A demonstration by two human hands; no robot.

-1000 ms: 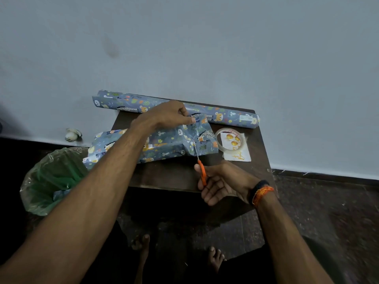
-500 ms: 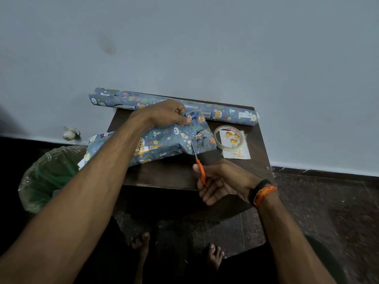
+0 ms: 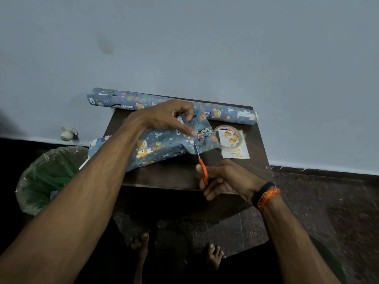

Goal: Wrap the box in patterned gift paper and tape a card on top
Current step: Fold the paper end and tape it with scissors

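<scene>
Left hand (image 3: 164,117) pinches the gift paper (image 3: 164,146) on the table (image 3: 164,175); right hand (image 3: 227,179) grips orange scissors (image 3: 202,167), blades in the paper.

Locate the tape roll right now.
In the head view the tape roll lies flat on the card, at the table's right side, just right of the wrapped box and near the paper roll.

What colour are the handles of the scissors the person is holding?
Bright orange. The metal scissors' plastic handles sit in the right hand, seen clearly in the head view.
</scene>
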